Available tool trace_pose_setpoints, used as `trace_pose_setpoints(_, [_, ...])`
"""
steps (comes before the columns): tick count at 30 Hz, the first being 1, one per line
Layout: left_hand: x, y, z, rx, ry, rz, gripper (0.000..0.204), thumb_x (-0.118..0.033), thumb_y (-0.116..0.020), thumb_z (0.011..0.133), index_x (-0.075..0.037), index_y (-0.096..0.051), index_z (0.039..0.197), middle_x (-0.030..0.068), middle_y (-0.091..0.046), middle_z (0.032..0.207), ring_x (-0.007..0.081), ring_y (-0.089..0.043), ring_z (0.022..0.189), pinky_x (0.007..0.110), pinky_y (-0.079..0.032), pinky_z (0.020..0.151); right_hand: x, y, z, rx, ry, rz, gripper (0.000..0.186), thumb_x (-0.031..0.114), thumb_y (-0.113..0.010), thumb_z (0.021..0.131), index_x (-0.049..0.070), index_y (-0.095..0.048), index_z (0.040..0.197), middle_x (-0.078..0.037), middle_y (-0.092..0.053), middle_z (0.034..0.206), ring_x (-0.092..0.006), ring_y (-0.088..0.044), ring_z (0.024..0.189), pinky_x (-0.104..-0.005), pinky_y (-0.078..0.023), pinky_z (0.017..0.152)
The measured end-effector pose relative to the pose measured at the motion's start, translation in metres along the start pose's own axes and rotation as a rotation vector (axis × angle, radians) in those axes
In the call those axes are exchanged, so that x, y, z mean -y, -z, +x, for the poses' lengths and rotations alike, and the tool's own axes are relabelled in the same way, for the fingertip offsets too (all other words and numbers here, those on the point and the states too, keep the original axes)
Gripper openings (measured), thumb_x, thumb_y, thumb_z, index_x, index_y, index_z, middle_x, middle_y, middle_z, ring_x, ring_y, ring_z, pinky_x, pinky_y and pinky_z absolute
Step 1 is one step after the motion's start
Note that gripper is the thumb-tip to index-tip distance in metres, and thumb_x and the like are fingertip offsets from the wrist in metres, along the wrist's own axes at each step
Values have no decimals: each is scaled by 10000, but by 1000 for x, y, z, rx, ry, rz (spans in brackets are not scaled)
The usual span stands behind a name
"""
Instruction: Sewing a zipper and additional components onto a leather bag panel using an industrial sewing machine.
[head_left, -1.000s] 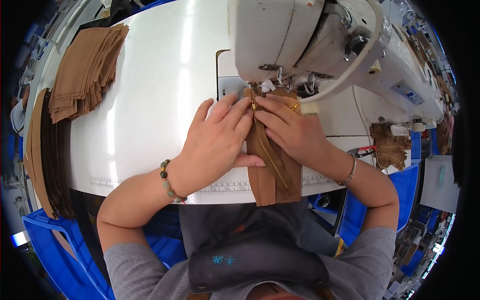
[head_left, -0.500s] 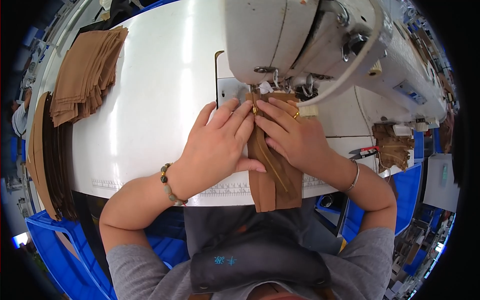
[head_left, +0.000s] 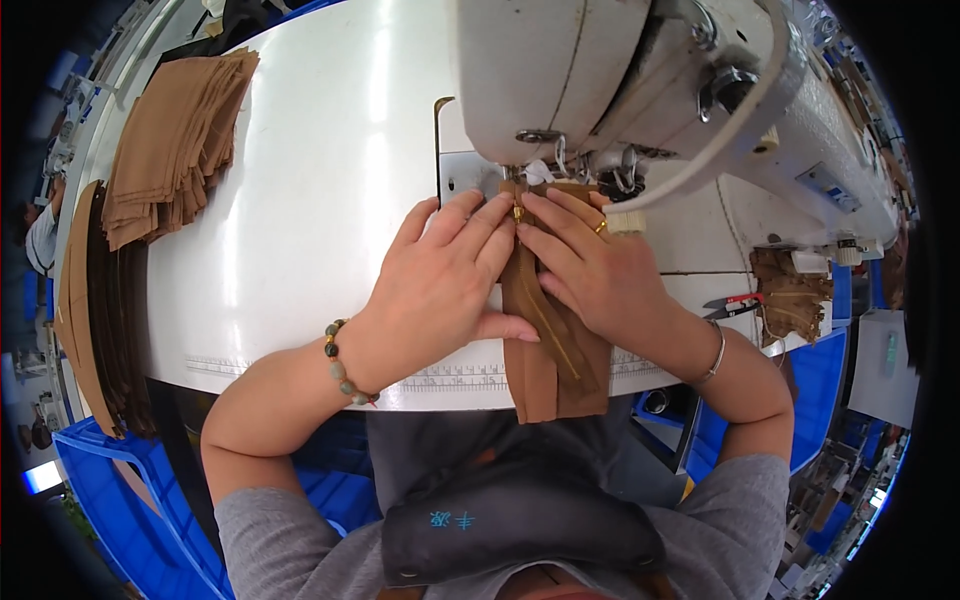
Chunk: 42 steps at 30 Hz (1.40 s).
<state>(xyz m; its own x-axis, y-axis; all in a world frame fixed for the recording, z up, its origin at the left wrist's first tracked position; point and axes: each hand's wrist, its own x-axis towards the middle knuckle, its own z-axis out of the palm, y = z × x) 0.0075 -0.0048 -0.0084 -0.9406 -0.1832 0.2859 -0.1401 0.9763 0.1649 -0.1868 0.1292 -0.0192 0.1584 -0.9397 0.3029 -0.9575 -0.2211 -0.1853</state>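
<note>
Under the presser foot of the white sewing machine lies a brown fabric piece with a darker zipper strip and brass slider on top. My left hand lies with fingers stretched over the left side of the fabric and zipper, thumb resting lower on it. My right hand lies opposite, fingers extended flat on the fabric beside the slider, thumb partly hidden. Both sets of fingertips are just in front of the needle area, which is partly obscured.
Stacked brown pieces and longer panels line the left side. Red-handled scissors and brown zippered pieces lie at right. Blue bins flank the table, whose front edge carries a printed ruler. A person is at far left.
My hands and the fabric have shifted only slightly, much as the whole view has. The fingers stay spread on the piece in front of the presser foot.
</note>
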Motion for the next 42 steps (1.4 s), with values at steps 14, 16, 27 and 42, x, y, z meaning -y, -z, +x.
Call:
trace_pose_setpoints(14, [3,-7,6,-56,-32,51,965,-712,-741,710,44,-640,1300,146,-620,1359,336,-534,1315,492,-414,1114,-8,-4,-1,-45,-21,-86,516,238,-809,811,96,-667,1286,-106,-661,1412,-284,-709,951,-500,-456,1113])
trace_pose_setpoints(16, [3,-7,6,-53,-31,55,965,-712,-741,711,45,-640,1301,142,-622,1360,335,-533,1315,491,-412,1116,-9,-3,0,-55,-7,-76,515,238,-806,816,93,-665,1289,-106,-659,1412,-285,-704,981,-495,-454,1114])
trace_pose_setpoints(27, [-59,22,-39,93,109,-61,883,-436,-805,725,-16,-548,1458,109,-524,1535,331,-501,1379,477,-401,1132,27,28,-32,63,9,-173,573,326,-846,726,43,-672,1194,-108,-622,1364,-283,-572,1299,-506,-447,1125])
trace_pose_setpoints(42, [-71,-10,-71,-239,16,-152,449,-141,-815,730,-80,-765,1172,82,-742,1249,287,-694,1180,402,-597,939,61,2,-81,-192,300,30,159,162,-734,850,103,-752,997,-44,-692,1006,-214,-698,1021,-400,-568,998])
